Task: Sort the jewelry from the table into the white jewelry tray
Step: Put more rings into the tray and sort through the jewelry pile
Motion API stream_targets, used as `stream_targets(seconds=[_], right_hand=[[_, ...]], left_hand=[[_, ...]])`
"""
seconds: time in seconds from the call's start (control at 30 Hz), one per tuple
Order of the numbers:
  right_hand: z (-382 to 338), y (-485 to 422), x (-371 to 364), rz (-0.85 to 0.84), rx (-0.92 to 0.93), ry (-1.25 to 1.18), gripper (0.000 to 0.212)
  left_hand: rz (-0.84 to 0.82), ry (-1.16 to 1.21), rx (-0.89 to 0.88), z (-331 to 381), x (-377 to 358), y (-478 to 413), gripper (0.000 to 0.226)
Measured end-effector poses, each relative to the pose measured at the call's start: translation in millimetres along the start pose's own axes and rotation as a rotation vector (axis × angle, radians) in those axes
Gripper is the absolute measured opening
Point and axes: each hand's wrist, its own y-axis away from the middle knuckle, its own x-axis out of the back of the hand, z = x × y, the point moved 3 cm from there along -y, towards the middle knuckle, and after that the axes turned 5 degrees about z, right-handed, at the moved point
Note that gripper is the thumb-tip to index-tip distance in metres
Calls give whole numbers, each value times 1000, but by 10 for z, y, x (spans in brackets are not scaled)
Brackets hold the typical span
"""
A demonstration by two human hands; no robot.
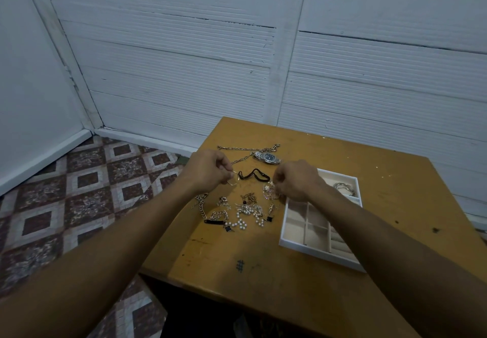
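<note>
Head view. My left hand (208, 171) pinches a thin gold hoop (233, 179) between thumb and fingertips, lifted just off the table (290, 285). My right hand (297, 179) is curled downward, fingertips closed on a pale beaded piece (271, 192) at the right edge of the pile. The exact grip is hidden under the knuckles.

Between the hands lies a black cord (254, 175). Beyond it are a watch (267, 158) and a long chain (247, 149). Nearer me are pearl strands (247, 216) and a heavy link bracelet (201, 206), loosely tangled.

The white tray (316, 252) sits to the right of both hands, its long axis running from near me to far and tilted slightly. Silver bangles (344, 188) occupy a far compartment; the near small compartments look unfilled.

Right hand is just beside the tray's left wall, so I judge it the nearer one, with a short move rightward. Left hand is well apart from the tray and would need to cross above the pile to reach it. Most of the jewelry is not yet sorted.
</note>
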Motion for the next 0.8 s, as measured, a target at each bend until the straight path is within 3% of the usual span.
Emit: stream_targets(seconds=[0.1,0.37,0.63,0.8], right_hand=[[-34,34,-70,-18,5,128,15],[-54,42,-106,-29,-9,95,13],[-48,63,-149,-19,40,248,15],[10,93,-27,35,20,49,20]], left_hand=[[-4,0,-6,26,-30,-3,6],[5,-17,-27,61,-22,22,6],[-6,0,-17,99,-41,39,7],[-19,24,-9,136,-58,25,9]])
